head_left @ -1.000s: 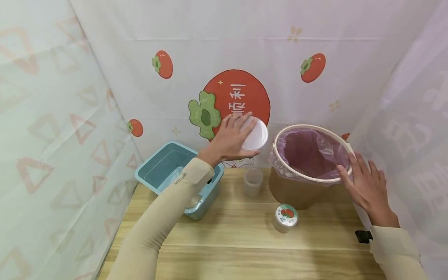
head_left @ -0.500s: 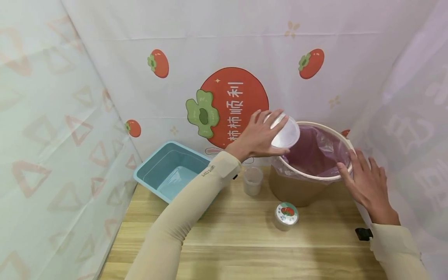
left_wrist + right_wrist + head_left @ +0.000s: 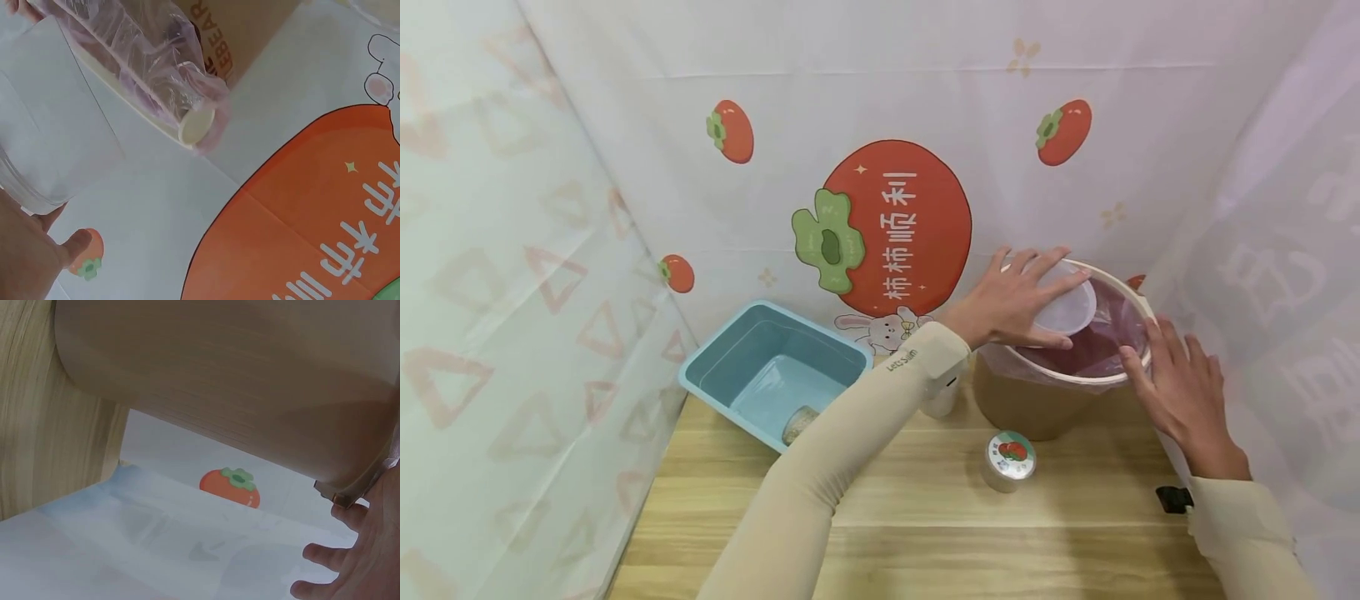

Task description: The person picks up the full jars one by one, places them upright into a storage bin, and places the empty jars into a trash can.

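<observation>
My left hand grips a clear plastic tub by its sides, thumb below and fingers above. The tub is over the mouth of a brown trash can lined with a purple bag. In the left wrist view, the tub is tilted beside the bagged rim. My right hand rests at the can's right rim, fingers spread. In the right wrist view, its fingers stretch out past the can's wall.
A blue basin stands at the left with a clear container of pale contents in it. Another clear tub is partly behind my left wrist. A lidded tub with a persimmon label sits in front of the can.
My left hand has carried the clear tub rightward, from beside the trash can to over its opening. The right hand has stayed at the rim.
</observation>
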A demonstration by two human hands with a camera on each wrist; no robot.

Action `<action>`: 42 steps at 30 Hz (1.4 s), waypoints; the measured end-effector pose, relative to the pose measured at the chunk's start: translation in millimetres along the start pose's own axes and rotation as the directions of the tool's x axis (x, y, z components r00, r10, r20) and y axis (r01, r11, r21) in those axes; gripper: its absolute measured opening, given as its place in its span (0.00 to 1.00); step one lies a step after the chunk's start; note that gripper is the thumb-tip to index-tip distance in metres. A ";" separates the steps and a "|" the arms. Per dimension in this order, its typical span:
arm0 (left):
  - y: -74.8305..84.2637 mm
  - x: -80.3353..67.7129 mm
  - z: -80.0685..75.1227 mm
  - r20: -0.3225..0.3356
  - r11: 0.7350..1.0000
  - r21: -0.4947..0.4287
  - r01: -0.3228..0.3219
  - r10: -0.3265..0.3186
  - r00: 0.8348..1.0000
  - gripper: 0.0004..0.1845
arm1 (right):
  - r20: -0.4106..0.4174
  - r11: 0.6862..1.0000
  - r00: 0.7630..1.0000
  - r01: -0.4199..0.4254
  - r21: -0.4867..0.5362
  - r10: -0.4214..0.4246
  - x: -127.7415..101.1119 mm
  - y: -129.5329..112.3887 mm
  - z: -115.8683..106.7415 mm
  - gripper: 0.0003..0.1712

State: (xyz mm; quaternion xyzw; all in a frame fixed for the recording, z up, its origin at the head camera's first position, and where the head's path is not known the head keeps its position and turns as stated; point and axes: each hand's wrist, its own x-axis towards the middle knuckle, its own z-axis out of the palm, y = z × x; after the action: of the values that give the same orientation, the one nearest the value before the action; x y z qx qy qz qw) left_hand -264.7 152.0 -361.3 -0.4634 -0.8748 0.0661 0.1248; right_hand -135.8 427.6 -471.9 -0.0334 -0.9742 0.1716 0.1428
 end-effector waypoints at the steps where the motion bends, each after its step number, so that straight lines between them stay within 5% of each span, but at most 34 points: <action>1: 0.8 0.3 1.1 0.000 1.000 0.002 -0.001 0.001 1.000 0.55 | 0.003 1.000 1.000 0.001 0.001 -0.001 0.5 -1.0 0.4 0.46; 15: -19.7 -23.7 34.5 -0.034 0.989 -0.124 0.086 -0.090 0.995 0.40 | 0.002 1.000 1.000 -0.007 0.017 0.007 -0.1 -4.4 1.0 0.46; 22: -41.2 -39.3 57.5 0.015 0.942 -0.280 0.185 -0.188 0.982 0.42 | 0.005 1.000 1.000 -0.008 0.025 0.008 -1.9 -2.1 0.4 0.45; 35: -69.2 -72.6 90.5 0.121 0.889 -0.355 0.289 -0.263 0.957 0.46 | -0.001 1.000 1.000 -0.008 0.020 0.008 -2.3 -1.9 0.4 0.45; 42: -75.1 -85.4 111.0 0.153 0.899 -0.293 0.326 -0.293 0.944 0.49 | 0.003 1.000 1.000 -0.006 0.023 0.005 -1.5 -3.0 1.4 0.45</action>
State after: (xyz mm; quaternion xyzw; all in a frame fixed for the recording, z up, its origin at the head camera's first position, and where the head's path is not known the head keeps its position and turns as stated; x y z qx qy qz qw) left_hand -309.3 39.2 -463.9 -0.3282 -0.9419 -0.0701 0.0120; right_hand -134.7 424.2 -472.5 -0.0342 -0.9722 0.1834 0.1413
